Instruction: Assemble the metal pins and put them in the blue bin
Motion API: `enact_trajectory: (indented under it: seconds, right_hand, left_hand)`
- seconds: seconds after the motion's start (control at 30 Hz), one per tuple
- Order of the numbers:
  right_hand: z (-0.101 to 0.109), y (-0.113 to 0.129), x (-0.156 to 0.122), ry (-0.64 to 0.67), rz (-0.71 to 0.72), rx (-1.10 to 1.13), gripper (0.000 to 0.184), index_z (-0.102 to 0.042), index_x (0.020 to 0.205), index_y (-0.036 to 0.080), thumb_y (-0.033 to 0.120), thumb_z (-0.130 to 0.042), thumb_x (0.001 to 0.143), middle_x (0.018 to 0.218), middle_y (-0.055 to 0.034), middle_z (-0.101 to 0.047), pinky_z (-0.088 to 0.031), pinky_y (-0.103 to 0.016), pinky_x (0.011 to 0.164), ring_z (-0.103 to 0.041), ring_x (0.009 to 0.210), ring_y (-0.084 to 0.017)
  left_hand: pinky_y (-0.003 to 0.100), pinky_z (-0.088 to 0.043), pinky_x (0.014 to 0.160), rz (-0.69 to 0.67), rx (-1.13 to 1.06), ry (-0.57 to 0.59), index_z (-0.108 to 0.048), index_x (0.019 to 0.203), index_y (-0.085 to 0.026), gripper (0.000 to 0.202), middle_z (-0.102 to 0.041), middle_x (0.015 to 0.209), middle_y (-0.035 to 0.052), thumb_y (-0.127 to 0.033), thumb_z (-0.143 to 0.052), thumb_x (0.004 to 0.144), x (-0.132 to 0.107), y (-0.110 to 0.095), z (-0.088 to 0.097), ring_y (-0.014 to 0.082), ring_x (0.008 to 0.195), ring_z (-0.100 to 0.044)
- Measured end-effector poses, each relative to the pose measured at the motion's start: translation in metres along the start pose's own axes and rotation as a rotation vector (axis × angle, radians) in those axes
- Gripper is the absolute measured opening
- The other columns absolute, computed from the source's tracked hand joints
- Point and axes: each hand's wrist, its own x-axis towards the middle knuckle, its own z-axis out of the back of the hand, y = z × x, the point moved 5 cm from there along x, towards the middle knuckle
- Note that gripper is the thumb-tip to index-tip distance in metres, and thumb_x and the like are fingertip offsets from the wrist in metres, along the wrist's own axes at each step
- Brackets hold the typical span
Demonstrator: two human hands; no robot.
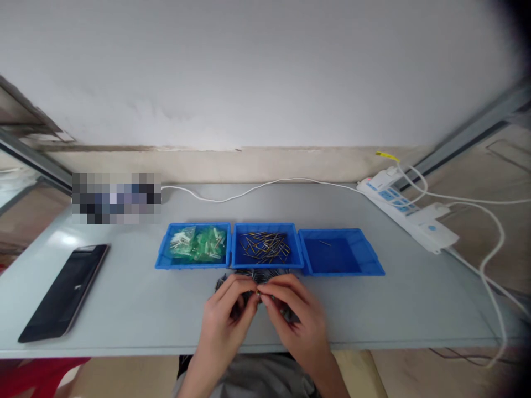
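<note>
Where the desk's left end is stretching: a dark-screened tablet [64, 293] is lying flat, well apart from my hands.
Left blue tray: green plastic bags [205, 243] are filling it, with small whitish pieces showing among them.
Left hand: I am pinching with thumb and forefinger [226, 309], their tips closing on one small brass-toned piece [258, 292].
Piece: it is sitting between my two sets of fingertips, just in front of the middle tray.
Dark pin pile: slim metal pins [248, 272] are lying under and behind my fingers, partly hidden.
Middle blue tray [267, 266]: a loose heap of brass-and-dark pins is resting inside.
Right hand [301, 309]: I am pinching the same piece, fingertips meeting the left ones.
Step, as I judge it: I am fitting or adjusting the piece by feel; the next move is calling for steady, aligned fingertips.
Right blue tray [340, 257]: one pin is lying near its back.
White power strip [409, 213]: it is resting at the desk's right.
</note>
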Motion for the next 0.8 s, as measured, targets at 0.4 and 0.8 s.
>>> enact_trajectory:
  seconds: [0.4,0.8]
  right_hand:
    - [-0.0043,-0.0015,0.0005,0.035,-0.043,-0.026,0.017,-0.076,0.115,0.023,0.017,-0.062,0.107,0.093,-0.0036,-0.075,-0.057,-0.025,0.064,-0.067,0.070,-0.013]
    - [-0.0056,-0.0051,-0.0022,0.030,-0.025,-0.056,0.015,-0.075,0.113,0.023,0.017,-0.063,0.106,0.091,-0.0022,-0.074,-0.055,-0.024,0.064,-0.067,0.069,-0.013]
  left_hand:
    - [0.020,-0.049,0.056,0.062,0.064,-0.039,-0.077,0.099,-0.022,0.010,-0.073,0.075,-0.0018,-0.020,-0.067,0.101,-0.0040,0.0088,-0.0001,0.0103,0.054,-0.060]
    - [0.020,-0.046,0.051,0.120,0.032,-0.029,-0.079,0.096,-0.021,0.012,-0.068,0.062,-0.0036,-0.025,-0.068,0.097,0.0000,0.0104,-0.0003,0.0106,0.049,-0.058]
